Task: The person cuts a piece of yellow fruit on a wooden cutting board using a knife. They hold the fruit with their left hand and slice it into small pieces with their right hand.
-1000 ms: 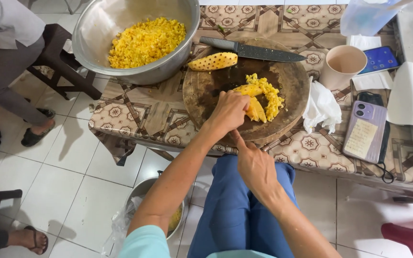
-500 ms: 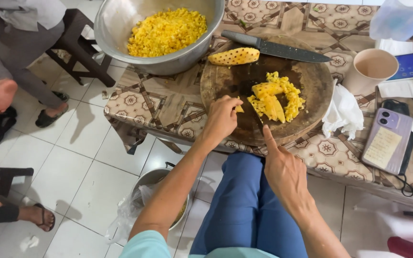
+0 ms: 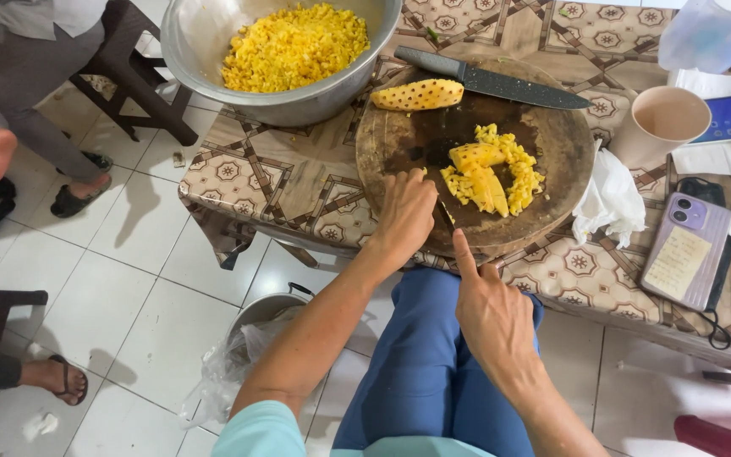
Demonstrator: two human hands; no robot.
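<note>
left hand [image 3: 403, 216] lies palm down on the near edge of the round wooden cutting board [image 3: 399, 140], fingers curled together, pinching nothing visible; right hand [image 3: 492, 313] hangs just below the board's near rim, over the blue-trousered lap, forefinger stretched up to touch the rim, other fingers loosely folded, holding nothing; chopped yellow pineapple [image 3: 492, 169] heaped mid-board, just right of the left hand; a strip of spotted pineapple rind [image 3: 416, 95] at the board's far edge, beside a dark knife [image 3: 492, 82] lying flat; big metal bowl [image 3: 298, 106] of diced pineapple on the patterned worktop [image 3: 298, 178], far left; cup [image 3: 657, 123], crumpled tissue [image 3: 611, 199] and phone [image 3: 687, 250] to the right of the board.
</note>
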